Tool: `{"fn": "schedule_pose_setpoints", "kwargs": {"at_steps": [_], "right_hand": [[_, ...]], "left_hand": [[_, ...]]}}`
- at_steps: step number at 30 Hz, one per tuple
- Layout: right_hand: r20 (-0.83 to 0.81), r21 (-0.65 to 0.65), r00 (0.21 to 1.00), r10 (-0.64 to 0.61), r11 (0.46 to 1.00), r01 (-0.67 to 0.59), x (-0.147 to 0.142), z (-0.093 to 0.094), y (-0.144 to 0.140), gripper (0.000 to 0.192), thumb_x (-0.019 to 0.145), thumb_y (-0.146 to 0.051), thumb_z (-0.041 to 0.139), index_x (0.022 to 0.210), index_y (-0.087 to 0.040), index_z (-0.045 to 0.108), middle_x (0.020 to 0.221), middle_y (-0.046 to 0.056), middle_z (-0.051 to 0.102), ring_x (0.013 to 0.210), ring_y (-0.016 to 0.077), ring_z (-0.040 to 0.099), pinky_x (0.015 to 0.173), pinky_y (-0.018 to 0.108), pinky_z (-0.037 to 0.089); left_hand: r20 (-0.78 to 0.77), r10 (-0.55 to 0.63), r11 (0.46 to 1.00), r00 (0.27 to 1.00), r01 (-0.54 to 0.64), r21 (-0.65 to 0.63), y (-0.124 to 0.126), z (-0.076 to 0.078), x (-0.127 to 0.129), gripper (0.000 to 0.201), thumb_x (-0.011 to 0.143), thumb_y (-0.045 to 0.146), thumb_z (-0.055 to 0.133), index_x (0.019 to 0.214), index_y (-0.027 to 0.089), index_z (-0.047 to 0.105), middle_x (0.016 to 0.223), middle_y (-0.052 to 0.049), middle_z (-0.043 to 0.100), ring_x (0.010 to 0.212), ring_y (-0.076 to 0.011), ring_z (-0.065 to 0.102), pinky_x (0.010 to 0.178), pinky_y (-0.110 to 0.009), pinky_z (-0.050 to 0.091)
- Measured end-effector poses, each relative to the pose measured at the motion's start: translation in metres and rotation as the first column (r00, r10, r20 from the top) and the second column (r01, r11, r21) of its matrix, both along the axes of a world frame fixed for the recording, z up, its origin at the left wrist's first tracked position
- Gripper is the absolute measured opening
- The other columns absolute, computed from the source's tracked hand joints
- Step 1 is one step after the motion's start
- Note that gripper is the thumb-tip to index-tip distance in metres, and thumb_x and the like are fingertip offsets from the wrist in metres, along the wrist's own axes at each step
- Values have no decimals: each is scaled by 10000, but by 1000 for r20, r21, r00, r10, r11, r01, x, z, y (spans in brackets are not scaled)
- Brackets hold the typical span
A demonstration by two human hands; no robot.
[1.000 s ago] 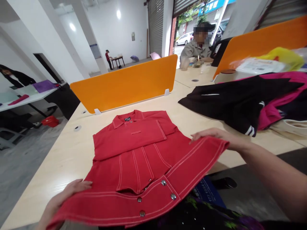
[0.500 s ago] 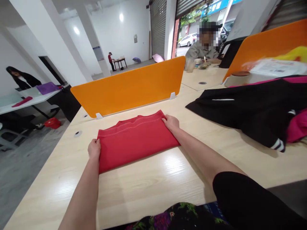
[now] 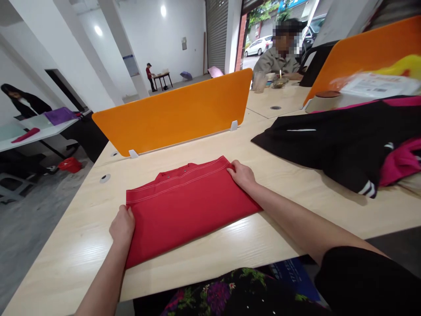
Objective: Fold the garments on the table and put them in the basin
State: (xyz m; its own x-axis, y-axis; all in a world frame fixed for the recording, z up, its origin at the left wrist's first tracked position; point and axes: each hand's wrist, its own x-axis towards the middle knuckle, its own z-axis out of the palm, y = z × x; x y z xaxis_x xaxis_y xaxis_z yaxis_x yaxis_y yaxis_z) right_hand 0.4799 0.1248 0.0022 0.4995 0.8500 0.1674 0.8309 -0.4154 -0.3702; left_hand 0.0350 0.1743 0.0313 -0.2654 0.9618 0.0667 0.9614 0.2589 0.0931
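A folded red garment [image 3: 190, 210] lies on the pale wooden table, with white stitch lines along its far band and small metal studs on a piece sticking out behind. Its left edge is pinched by my left hand [image 3: 122, 224], the thumb on the near side and the other fingers curled at the edge. At the far right corner, my right hand [image 3: 242, 174] grips the cloth between thumb and fingers. The garment looks flat and stretched between both hands, its near edge close to the table front.
An orange divider [image 3: 174, 116] stands behind the garment. To the right lie a black garment with white stripes [image 3: 329, 140], pink cloth [image 3: 399, 162] and a plastic-wrapped white package [image 3: 378, 87]. Across the table sits a person [image 3: 278, 59] near a plastic cup [image 3: 259, 82].
Both hands have drawn the red garment nearer to me, toward the table's front edge, and are slightly farther apart. My grip stays on both sides.
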Motion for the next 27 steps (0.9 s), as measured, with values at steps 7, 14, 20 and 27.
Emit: {"fn": "schedule_pose_setpoints", "kwargs": {"at_steps": [7,14,20,27], "right_hand": [[217,108,904,368,912,-397,-45,14,-11,509,953,-455,381,1377,-188,469,1439,151,452,1336,338,356,1082,568,219],[101,-152,798,594,802,-578,-58,-4,2,641,935,-632,269,1476,-297,348,1563,39,263,1436,314,167,1135,596,72],[79,-107,969,233,969,-224,-12,-9,7,546,953,-518,318,1434,-273,401,1524,88,341,1392,334,267,1077,639,203],[-217,154,976,29,988,5,15,-4,-2,674,795,-430,618,1360,-99,459,1336,212,533,1227,327,516,1021,458,419]], "left_hand": [[-257,-553,746,792,609,269,-15,13,54,455,968,360,245,1244,143,535,1258,-167,575,1188,-287,524,994,-415,396],[-119,-554,827,824,561,33,16,-21,86,623,923,543,341,1470,245,346,1550,-82,303,1402,-393,235,1122,-564,199],[-66,-316,949,947,316,-11,39,-18,10,596,940,531,215,1464,272,334,1538,-89,322,1361,-360,311,1049,-624,272],[-118,-257,908,959,281,310,11,0,11,571,956,400,267,1379,51,426,1464,-235,387,1377,-358,297,1077,-567,285]]}}
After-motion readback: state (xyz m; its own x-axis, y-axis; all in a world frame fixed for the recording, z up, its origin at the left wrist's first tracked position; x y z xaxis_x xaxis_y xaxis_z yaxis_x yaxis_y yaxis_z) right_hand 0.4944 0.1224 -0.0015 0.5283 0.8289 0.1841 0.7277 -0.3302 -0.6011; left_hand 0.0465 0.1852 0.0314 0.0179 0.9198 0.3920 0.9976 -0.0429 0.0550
